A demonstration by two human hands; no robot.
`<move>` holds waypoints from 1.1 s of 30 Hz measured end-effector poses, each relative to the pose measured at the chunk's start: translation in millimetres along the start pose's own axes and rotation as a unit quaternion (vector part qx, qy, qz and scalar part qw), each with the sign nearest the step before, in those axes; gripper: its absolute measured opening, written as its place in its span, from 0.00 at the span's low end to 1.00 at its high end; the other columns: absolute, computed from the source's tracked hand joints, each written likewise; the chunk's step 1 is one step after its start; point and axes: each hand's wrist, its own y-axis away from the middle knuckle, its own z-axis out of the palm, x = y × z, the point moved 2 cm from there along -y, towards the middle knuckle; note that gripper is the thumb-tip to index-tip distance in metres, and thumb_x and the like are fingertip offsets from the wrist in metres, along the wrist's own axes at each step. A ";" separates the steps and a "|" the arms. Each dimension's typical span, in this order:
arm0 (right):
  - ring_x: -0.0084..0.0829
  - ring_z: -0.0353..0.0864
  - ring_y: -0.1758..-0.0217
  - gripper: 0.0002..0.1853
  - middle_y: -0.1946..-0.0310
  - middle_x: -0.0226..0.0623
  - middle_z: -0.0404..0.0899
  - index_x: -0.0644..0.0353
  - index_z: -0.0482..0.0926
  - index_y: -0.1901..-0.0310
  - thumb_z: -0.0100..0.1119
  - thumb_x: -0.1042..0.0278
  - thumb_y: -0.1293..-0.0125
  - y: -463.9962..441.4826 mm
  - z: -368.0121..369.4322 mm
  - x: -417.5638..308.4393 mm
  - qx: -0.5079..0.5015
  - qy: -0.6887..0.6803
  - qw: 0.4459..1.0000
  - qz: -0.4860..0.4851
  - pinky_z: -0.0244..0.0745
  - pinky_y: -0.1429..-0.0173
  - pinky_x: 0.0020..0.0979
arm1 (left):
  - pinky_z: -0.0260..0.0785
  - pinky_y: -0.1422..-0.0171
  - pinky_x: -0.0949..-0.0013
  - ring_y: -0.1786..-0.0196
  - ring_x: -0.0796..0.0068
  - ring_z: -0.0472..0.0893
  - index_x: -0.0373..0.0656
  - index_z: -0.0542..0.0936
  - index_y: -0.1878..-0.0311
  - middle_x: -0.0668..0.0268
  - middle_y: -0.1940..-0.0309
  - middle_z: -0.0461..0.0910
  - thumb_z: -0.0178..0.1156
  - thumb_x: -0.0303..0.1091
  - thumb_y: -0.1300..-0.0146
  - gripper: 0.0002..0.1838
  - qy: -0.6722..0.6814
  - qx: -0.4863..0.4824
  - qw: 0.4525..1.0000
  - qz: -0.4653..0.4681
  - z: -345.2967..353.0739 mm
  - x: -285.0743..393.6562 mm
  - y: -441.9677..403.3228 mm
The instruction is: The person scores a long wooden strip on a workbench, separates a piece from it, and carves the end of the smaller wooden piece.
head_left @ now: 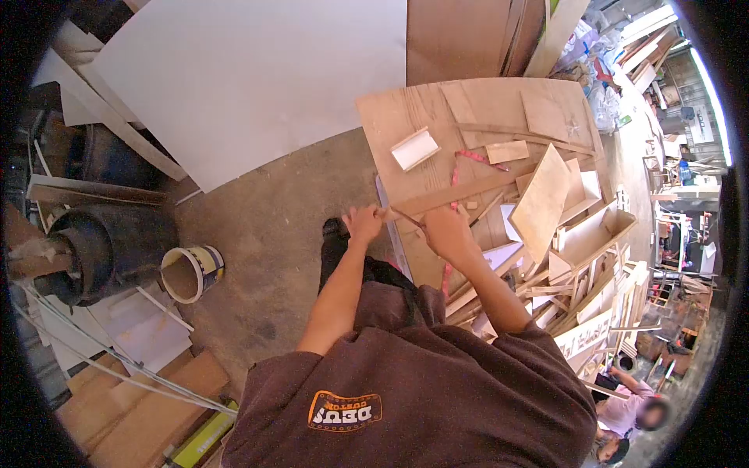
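Wooden strip (pixel 488 184), one, long and flat: laid slantwise across the bench (pixel 386 117), near end by the bench's left edge, other end running toward the right-hand clutter.

Left hand (pixel 365 225): at the left edge, fingers pressed together at the strip's near end, apparently to steady it; exact contact too small to tell.

Right hand (pixel 447 232): over the bench, closed around a thin dark stick (pixel 409 218) that points to the strip's near end; the close spacing of the hands probably gives control there. Kind of stick: cannot tell.

Pink tape measure (pixel 473 155): looped beyond the strip and meeting it; whether over or under, unclear.

White-faced wooden piece (pixel 415 149): between strip and far left corner.

Small wooden block (pixel 508 152): beyond the strip, toward its right end.

Tilted panel (pixel 541 192) and open wooden box (pixel 597 235): toward the right edge, with offcuts (pixel 577 292) heaped nearer the wearer; these crowd the strip's right end and the right forearm.

Bucket (pixel 193 274): on the floor, well apart from the bench.
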 end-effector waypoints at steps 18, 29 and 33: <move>0.46 0.81 0.61 0.11 0.67 0.46 0.80 0.53 0.83 0.64 0.51 0.71 0.43 -34.1 134.7 42.3 0.073 0.009 0.997 0.023 0.74 0.59 0.45 | 0.40 0.34 0.41 0.35 0.52 0.61 0.52 0.79 0.54 0.61 0.48 0.76 0.46 0.49 0.35 0.18 0.020 -0.059 0.998 -0.017 -7.5 4.2 6.1; 0.47 0.81 0.66 0.10 0.71 0.46 0.80 0.55 0.83 0.63 0.53 0.71 0.44 9.1 18.2 6.5 -0.041 0.039 0.996 0.070 0.75 0.64 0.44 | 0.36 0.32 0.40 0.34 0.51 0.61 0.53 0.79 0.53 0.59 0.45 0.75 0.46 0.49 0.35 0.17 0.009 -0.035 0.999 -0.005 -14.2 7.0 2.9; 0.44 0.82 0.65 0.09 0.70 0.43 0.81 0.54 0.83 0.64 0.57 0.72 0.47 -31.4 54.8 7.5 0.009 0.063 0.998 -0.024 0.75 0.65 0.44 | 0.38 0.32 0.39 0.33 0.52 0.59 0.55 0.78 0.51 0.60 0.45 0.75 0.46 0.49 0.35 0.17 -0.032 -0.051 0.998 0.003 -11.3 1.3 4.8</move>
